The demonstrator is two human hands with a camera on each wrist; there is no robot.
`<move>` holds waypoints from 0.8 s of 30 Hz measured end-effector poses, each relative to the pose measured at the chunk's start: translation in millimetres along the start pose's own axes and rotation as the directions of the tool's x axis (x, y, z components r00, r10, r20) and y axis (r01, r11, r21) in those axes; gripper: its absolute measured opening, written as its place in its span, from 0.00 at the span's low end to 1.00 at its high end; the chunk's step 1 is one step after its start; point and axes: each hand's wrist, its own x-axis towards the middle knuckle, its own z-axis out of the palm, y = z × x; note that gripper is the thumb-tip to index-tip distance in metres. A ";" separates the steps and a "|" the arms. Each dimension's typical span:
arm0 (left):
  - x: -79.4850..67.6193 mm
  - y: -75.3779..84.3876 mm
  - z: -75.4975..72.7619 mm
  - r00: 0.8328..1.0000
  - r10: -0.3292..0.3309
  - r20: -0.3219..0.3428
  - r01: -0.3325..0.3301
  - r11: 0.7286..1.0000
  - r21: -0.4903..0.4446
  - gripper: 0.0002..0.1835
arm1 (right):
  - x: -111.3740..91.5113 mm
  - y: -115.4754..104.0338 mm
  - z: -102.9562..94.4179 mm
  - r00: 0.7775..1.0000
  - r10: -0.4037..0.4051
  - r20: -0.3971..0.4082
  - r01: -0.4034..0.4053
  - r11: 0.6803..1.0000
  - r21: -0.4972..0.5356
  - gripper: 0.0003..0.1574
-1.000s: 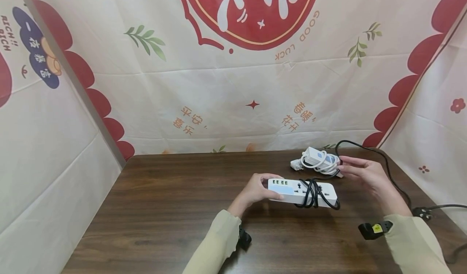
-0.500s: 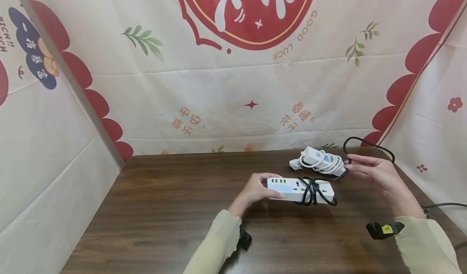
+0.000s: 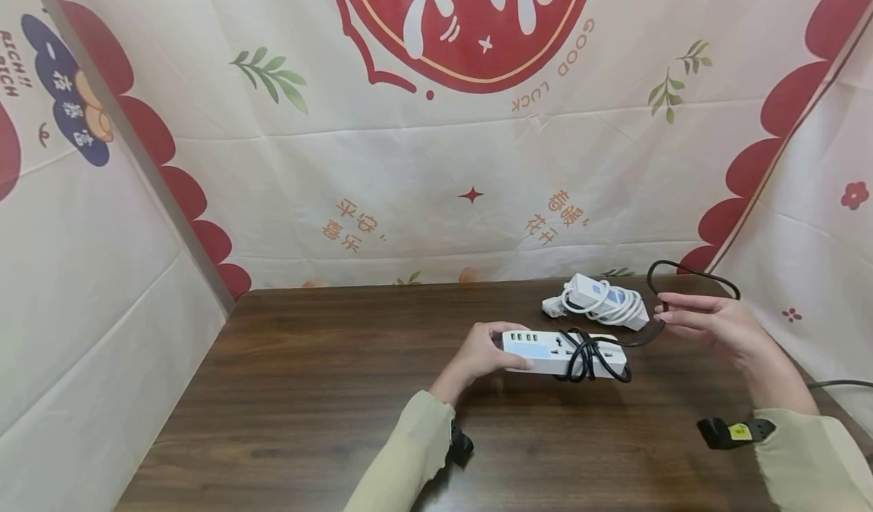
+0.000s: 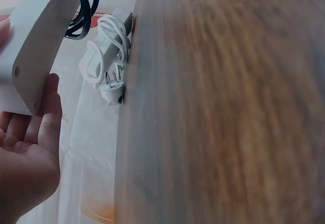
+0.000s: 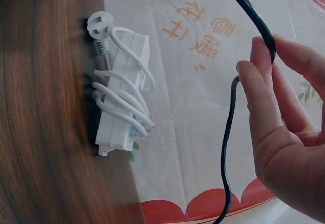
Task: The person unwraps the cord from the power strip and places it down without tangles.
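At the left end of the power strip (image 3: 548, 364), the left hand (image 3: 483, 353) has its fingers curled round the white body, thumb on the near side, gripping it above the table (image 3: 355, 376). To the strip's right, the right hand (image 3: 733, 334) pinches the black cord (image 3: 583, 357) between its fingertips, the rest of that hand loosely bent. Loops of cord cross the strip's right half and hide some sockets; beyond the right hand the cord passes out of sight behind the forearm. The left wrist view cuts the strip off at the frame's edge. It is a long, smooth plastic box with a pale blue panel and four dark ports. Behind it, a second strip (image 3: 603, 300) lies wrapped in white cable, against a creased, printed cloth (image 3: 436, 163). Brown wood grain streaks the table.
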 end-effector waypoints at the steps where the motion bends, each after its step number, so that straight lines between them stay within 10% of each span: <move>1: 0.3 0.0 0.4 1.000 -0.001 -0.001 0.001 1.000 0.001 0.24 | -0.6 -0.4 -0.7 1.000 -0.001 0.011 0.001 1.000 0.006 0.25; 24: 8.2 3.9 4.4 0.996 -0.013 -0.093 0.014 1.000 0.005 0.24 | -18.5 -1.7 -20.6 0.984 0.079 0.158 -0.059 0.990 -0.129 0.25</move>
